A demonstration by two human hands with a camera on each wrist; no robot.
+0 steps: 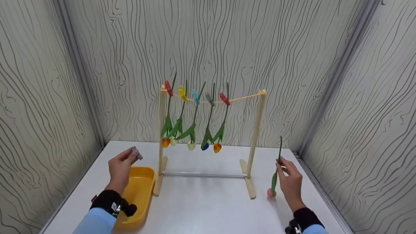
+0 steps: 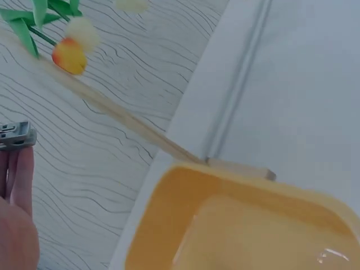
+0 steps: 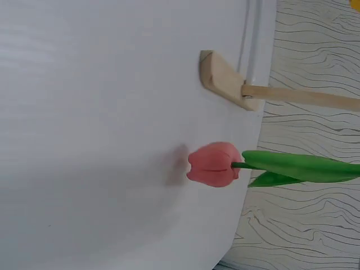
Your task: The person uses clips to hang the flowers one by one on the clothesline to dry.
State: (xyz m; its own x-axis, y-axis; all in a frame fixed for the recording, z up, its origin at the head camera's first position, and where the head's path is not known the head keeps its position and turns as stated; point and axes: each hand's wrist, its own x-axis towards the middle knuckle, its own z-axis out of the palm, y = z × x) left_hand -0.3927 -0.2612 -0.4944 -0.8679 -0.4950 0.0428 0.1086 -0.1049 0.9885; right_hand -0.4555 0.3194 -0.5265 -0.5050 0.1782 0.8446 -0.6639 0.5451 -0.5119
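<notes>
My left hand [image 1: 121, 167] pinches a grey clothespin [image 1: 137, 153] above the back of the yellow tray; the left wrist view shows the same clothespin [image 2: 16, 135] at the fingertips. On the right, my right hand [image 1: 290, 178] grips the stem of a pink tulip [image 1: 271, 193] between thumb and fingers. Its bloom points down, close over the table, and the bare stem sticks up above the hand. In the right wrist view the pink bloom [image 3: 215, 164] and green leaves show, while the hand is out of sight.
Between the hands stands a wooden frame [image 1: 257, 136] with an orange string [image 1: 243, 97]. Several tulips hang upside down from it by coloured clothespins, such as a red clothespin [image 1: 224, 99]. The yellow tray [image 1: 150, 174] sits at the left on the white table [image 1: 201, 208]. Patterned walls enclose the table.
</notes>
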